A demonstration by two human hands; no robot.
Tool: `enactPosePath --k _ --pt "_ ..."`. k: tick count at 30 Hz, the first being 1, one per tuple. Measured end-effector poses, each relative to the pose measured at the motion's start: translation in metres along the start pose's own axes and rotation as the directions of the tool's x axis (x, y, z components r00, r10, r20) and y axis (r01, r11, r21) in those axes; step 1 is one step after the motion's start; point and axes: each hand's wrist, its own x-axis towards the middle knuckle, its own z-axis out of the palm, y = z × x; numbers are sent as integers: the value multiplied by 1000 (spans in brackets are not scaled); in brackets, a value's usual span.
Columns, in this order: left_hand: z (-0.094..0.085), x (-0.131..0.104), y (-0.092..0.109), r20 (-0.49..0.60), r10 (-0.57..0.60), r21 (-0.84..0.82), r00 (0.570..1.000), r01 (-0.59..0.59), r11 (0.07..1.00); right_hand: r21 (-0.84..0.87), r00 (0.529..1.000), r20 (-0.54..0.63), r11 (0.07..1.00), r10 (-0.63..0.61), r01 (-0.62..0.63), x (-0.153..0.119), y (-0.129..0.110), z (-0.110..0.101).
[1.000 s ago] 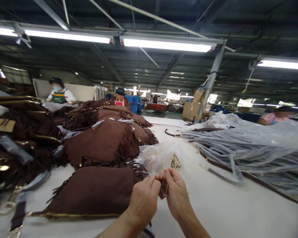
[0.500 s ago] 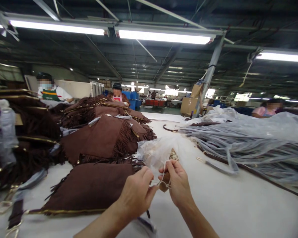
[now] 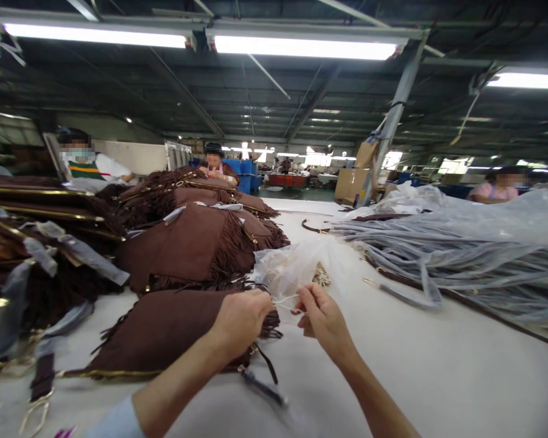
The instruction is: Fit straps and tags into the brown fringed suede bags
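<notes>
A thin white string (image 3: 285, 299) runs between my two hands. My left hand (image 3: 243, 317) is closed in a pinch on one end of it, above the edge of a dark brown fringed bag (image 3: 164, 328). My right hand (image 3: 322, 316) pinches the other side of the string, and a brown cardboard tag (image 3: 308, 328) hangs below its fingers, partly hidden. Just beyond my hands lies a clear plastic bag (image 3: 287, 271) with a bundle of pale strings (image 3: 321, 275) at its opening. A wrapped strap end (image 3: 265, 389) lies by the near edge of the brown bag.
More brown fringed bags (image 3: 187, 243) are heaped ahead and at left (image 3: 36, 201). Many plastic-wrapped straps (image 3: 415, 249) cover the right side of the white table (image 3: 393, 359). Other people (image 3: 89, 164) work across the table, and a metal post (image 3: 393, 115) rises behind.
My left hand has moved left and slightly up, away from my right hand, drawing the string out between them. The view has shifted a little.
</notes>
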Motion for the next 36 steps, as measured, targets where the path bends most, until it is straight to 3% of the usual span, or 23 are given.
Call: enactPosePath --k 4,7,9,12,15,17,21,25,30,34,36 --pt "-32 5 -13 83 32 131 996 -43 990 -115 995 90 992 -41 51 1 -1 -8" --pt "-38 6 -5 190 79 155 979 -109 982 -83 982 161 990 -99 113 -9 -10 6" --pt "-35 7 4 249 97 132 964 -134 982 98 952 299 995 -59 31 -18 -16 19" --pt "-32 7 9 284 104 111 953 -140 984 354 876 481 904 42 -238 -27 -19 31" --pt "-31 6 2 284 103 112 953 -140 984 325 837 521 868 167 -375 -27 -18 29" --pt "-30 2 -6 284 110 75 953 -137 988 189 828 524 921 199 -340 -24 -16 25" --pt "-20 -15 -22 323 201 -87 925 -182 979 -32 849 516 993 114 -114 -19 -14 17" --pt "-4 -41 -26 435 267 -71 860 -263 962 -70 835 531 989 145 -127 -15 -13 11" --pt "15 -62 -18 388 122 159 914 -197 967 -57 756 626 978 191 -200 -20 -6 19" --pt "29 -62 -17 376 172 180 911 -254 950 7 733 653 967 189 -256 -25 6 33" --pt "30 -60 -20 355 163 147 921 -227 963 42 718 670 956 189 -291 -25 10 36"
